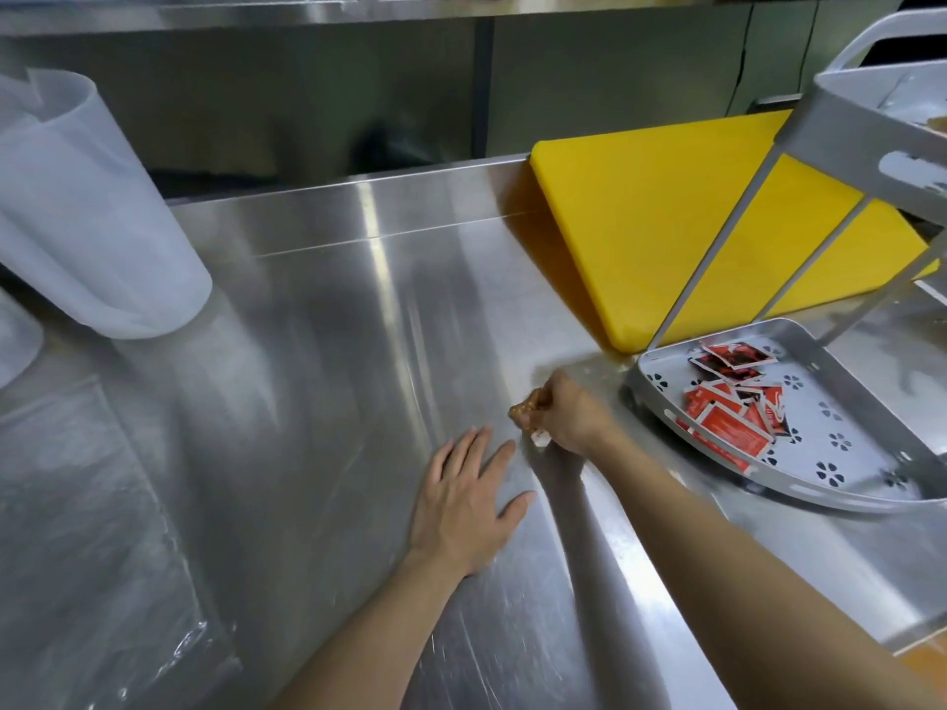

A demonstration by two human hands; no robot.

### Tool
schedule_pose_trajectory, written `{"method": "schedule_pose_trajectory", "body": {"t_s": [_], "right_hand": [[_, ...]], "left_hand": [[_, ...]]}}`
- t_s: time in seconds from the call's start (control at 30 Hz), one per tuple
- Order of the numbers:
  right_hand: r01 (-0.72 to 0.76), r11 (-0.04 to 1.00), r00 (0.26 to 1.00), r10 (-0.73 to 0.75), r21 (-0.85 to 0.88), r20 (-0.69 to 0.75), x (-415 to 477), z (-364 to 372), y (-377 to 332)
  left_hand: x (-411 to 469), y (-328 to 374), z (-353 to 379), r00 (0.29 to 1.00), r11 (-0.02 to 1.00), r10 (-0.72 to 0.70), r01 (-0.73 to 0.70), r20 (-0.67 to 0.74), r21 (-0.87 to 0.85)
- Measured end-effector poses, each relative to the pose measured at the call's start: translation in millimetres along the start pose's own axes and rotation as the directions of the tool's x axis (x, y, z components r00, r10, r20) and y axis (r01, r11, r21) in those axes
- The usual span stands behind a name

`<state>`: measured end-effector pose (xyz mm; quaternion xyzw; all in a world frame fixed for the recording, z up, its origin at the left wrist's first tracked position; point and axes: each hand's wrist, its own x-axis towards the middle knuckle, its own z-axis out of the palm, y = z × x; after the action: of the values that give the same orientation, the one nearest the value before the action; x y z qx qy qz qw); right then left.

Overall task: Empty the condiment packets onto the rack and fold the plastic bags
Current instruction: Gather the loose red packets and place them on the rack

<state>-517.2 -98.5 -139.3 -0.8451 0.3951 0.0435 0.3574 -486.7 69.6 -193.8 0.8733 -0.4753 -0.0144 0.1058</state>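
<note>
Toward the near-left corner of the worktop (pixel 317 310) a clear plastic bag (pixel 118 530) lies flat. It is so transparent that only its crinkled edge shows well. By the middle of the near edge the left hand (pixel 464 499) rests palm down on the steel with straight, spread fingers; whether another clear film lies under it I cannot tell. Just beyond it, the right hand (pixel 566 415) is curled low over the worktop, its fingertips pinching a small brownish scrap (pixel 525 409) with a white bit at its end. What the scrap is I cannot tell.

Farther toward the right edge stands the grey rack (pixel 830 497). The red condiment packets (pixel 730 407) lie heaped in its lower tray, so the emptying looks done and the folding remains. Behind the rack a yellow cutting board (pixel 640 222) lies by the far edge, and a translucent container (pixel 87 212) stands at the far left.

The bag should be light, limp and slippery on steel, likely to slide or trap air. Pinching a corner or an edge while a flat palm pins the rest seems the surest hold.
</note>
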Motion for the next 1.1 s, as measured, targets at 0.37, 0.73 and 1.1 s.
{"method": "schedule_pose_trajectory", "body": {"t_s": [0.37, 0.73, 1.1], "right_hand": [[0.094, 0.994, 0.994, -0.098, 0.064, 0.054, -69, -38, 10], [0.389, 0.919, 0.799, -0.3, 0.068, -0.522, -154, -183, -34], [-0.033, 0.98, 0.781, -0.098, -0.198, -0.617, -147, -286, -26]], "left_hand": [[31, 52, -2, 0.98, 0.998, -0.024, 0.011, 0.198, 0.064], [49, 80, 19, 0.978, 0.994, 0.108, -0.102, 0.178, -0.039], [54, 78, 6, 0.965, 0.997, 0.053, -0.037, 0.258, -0.066]]}}
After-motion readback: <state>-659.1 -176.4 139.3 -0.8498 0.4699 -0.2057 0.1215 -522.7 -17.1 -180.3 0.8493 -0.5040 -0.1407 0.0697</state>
